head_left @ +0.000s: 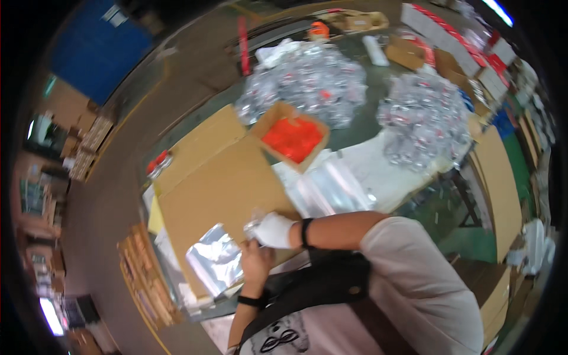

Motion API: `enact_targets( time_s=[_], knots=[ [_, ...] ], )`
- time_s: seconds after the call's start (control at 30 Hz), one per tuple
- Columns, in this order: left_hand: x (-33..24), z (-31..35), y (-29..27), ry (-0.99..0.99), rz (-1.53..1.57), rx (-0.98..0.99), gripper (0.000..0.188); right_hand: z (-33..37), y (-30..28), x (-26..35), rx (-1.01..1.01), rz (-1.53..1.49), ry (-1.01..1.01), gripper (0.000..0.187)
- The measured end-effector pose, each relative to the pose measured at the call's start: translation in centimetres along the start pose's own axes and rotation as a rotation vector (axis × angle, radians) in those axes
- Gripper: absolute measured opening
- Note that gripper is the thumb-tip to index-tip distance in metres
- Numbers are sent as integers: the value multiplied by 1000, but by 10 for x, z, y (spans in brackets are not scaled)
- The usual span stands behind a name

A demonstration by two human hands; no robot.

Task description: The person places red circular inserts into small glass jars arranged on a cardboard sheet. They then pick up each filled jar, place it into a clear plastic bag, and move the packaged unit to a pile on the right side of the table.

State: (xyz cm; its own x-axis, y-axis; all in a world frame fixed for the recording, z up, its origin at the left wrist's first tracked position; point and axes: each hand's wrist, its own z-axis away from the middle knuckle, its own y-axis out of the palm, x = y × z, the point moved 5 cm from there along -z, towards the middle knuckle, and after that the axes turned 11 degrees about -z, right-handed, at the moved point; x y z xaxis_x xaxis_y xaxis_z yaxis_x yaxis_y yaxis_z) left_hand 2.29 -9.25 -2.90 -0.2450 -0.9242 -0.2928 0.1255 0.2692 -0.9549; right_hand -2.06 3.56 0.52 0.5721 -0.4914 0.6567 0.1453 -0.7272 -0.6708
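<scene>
My right hand [276,231], in a white glove, is closed around a small clear, shiny plastic-wrapped piece [251,226], which is blurred. My bare left hand [257,261] meets it just below, fingers bent and pressed together; what they pinch is hidden. Beside my left hand, shiny clear plastic bags [214,260] lie flat on a brown cardboard sheet [219,183]. Beyond my right hand rests another stack of clear plastic bags [332,188]. An open cardboard box [258,132] holding bright orange-red pieces [293,139] stands farther back.
Two large heaps of clear-bagged items, one at the back [305,83] and one at the right [426,121], cover much of the table. A small red-and-clear item [158,164] sits at the left edge. Wooden slats [148,278] stand low left. White-and-red boxes [444,38] line the back right.
</scene>
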Motion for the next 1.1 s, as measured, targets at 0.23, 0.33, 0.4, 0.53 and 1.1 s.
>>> enact_targets(
  time_s=[0.23,0.33,0.4,0.53,1.1],
  knots=[
    [61,-14,-15,-59,805,-103,38,15,21,-16,94,-110,337,26],
    [49,-17,-45,-225,698,-247,36,79,-34,-22,-29,-446,464,28],
    [37,-9,-53,-294,698,-188,36,135,-97,-19,-164,-606,380,36],
    [63,2,-26,-221,645,-53,30,281,-248,-34,-997,-226,613,31],
    [180,9,-2,-429,11,-299,46,380,-362,-154,-761,376,1339,34]
  ],
)
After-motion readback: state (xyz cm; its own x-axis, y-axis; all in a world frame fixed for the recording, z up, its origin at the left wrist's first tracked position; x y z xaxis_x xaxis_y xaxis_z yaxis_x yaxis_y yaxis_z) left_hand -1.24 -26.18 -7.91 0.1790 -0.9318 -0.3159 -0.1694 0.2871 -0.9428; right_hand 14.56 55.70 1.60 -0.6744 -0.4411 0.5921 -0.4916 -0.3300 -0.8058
